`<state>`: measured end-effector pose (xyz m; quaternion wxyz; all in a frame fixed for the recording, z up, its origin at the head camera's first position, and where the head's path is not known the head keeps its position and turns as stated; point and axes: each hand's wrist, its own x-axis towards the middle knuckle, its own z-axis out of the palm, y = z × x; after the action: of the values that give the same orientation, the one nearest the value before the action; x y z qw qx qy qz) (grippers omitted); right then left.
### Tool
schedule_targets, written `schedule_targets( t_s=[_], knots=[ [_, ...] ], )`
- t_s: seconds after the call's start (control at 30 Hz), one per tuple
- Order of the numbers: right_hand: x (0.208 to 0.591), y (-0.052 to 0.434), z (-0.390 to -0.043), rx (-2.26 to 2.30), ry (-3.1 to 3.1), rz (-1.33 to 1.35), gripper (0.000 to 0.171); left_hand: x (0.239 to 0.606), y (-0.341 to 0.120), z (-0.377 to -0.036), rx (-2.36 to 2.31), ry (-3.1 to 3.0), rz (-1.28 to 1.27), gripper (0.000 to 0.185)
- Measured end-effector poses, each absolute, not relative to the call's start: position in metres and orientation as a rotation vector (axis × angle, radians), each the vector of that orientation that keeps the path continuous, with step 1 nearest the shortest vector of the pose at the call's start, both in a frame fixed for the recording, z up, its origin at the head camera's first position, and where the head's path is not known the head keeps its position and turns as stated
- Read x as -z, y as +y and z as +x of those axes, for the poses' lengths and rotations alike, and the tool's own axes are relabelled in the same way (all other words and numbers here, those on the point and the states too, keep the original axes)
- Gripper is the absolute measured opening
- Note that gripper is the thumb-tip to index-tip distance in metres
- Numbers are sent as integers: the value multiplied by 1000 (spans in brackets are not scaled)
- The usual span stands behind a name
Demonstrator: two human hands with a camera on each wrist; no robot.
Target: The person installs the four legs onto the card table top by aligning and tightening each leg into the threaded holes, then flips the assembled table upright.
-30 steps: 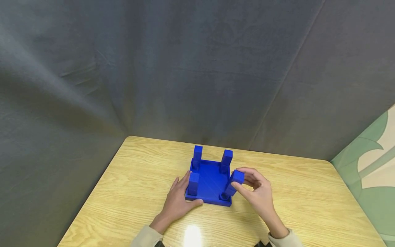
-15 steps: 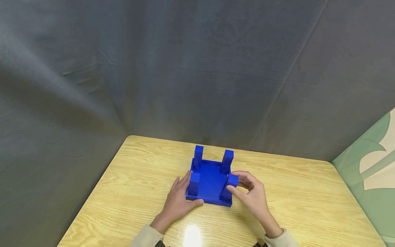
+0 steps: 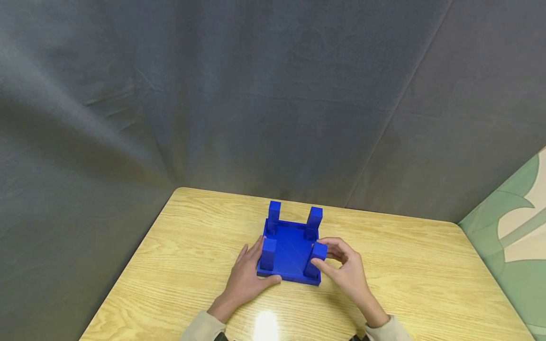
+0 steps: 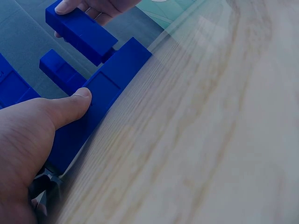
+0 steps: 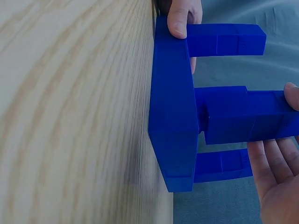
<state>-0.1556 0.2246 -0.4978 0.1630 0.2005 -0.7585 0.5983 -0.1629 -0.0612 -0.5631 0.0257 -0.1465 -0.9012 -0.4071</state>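
Note:
A square blue base (image 3: pixel 292 253) with a raised rim lies on the table, blue posts standing at its corners. My left hand (image 3: pixel 247 279) holds its near left corner, thumb on the front wall and fingers along the left side, beside the near left post (image 3: pixel 268 255). At the near right corner, my right hand (image 3: pixel 347 270) pinches the top of another blue post (image 5: pixel 233 114) between thumb and fingers. A narrow dark gap with a stem shows between this post and the base in the right wrist view. The socket under it is hidden in the head view.
Two far posts, left (image 3: pixel 274 219) and right (image 3: pixel 313 222), stand upright on the base. The wood-grain table (image 3: pixel 200 227) reaches back to a grey curtain (image 3: pixel 256 94). A green and cream patterned panel (image 3: pixel 520 246) is at the right.
My right hand has moved left and slightly down, bringing the tilted post over the near right socket, more upright than before. Over the last half second it shifts only slightly. My left hand stays put.

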Motion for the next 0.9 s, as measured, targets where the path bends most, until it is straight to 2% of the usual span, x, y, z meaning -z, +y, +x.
schedule_targets(
  t_s=[0.53,0.77,0.9],
  knots=[
    [499,218,-153,-1609,-2190,517,50,563,-61,-162,1255,-2777,-459,116],
    [498,217,-154,-1577,-2191,543,59,562,-61,-162,1251,-2784,-454,116],
    [498,217,-155,-1562,-2203,556,54,561,-61,-161,1257,-2782,-454,117]
  ],
)
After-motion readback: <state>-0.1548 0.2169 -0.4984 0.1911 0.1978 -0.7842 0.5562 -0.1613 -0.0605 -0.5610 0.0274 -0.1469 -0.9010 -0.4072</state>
